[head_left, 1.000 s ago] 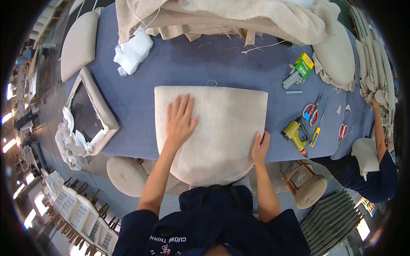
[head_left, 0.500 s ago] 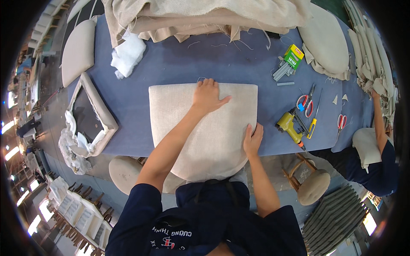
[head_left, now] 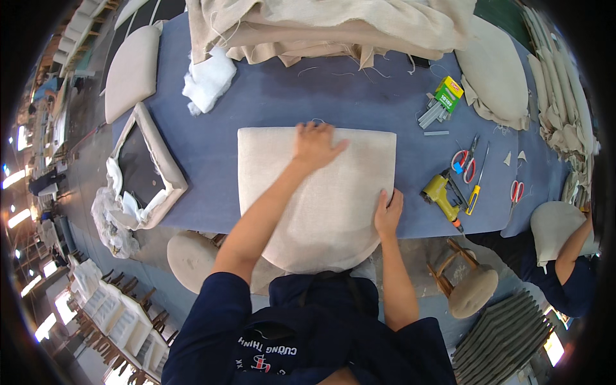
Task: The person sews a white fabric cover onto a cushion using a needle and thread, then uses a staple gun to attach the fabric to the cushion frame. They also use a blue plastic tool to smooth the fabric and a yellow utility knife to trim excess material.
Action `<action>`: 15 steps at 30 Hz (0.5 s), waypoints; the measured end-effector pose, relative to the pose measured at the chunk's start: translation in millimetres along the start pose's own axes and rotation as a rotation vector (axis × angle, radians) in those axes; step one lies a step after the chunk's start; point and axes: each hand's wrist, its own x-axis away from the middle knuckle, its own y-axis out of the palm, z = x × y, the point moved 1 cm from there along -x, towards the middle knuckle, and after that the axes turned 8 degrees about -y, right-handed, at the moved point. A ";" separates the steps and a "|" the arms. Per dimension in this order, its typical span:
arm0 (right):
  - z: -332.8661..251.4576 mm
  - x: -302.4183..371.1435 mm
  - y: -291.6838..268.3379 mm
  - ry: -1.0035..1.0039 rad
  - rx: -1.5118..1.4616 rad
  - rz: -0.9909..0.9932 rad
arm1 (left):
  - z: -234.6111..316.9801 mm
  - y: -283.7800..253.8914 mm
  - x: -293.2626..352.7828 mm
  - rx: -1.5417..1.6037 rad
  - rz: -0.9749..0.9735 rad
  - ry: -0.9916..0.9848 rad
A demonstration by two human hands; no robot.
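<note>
A beige fabric-covered seat cushion (head_left: pixel 314 212) lies before me, straight edge on the far side, its rounded end overhanging the table toward my body. Across its top rests my left hand (head_left: pixel 316 146), open, thumb stretched out to the right and fingertips at the far edge. My right hand (head_left: pixel 389 215) grips the cushion's right side, thumb on top and the other fingers around the edge. The underside of the cushion is hidden.
On the blue-grey table (head_left: pixel 205 173), a yellow-green staple gun (head_left: pixel 443 196), yellow screwdriver (head_left: pixel 474 199), scissors (head_left: pixel 463 165) and staple box (head_left: pixel 447 96) lie right. Left are a padded frame (head_left: pixel 163 160) and white wadding (head_left: pixel 210 80). Beige fabric (head_left: pixel 333 25) is piled behind; a co-worker (head_left: pixel 558 276) sits right.
The whole view has shifted slightly. My left hand has slid a little left over the cushion; my right hand keeps its place. The co-worker's arm has come down from the hanging fabric.
</note>
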 end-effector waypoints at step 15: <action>-3.9 -3.6 2.9 -0.057 0.058 -0.006 | 78.5 14.8 -1.4 -0.068 0.052 0.129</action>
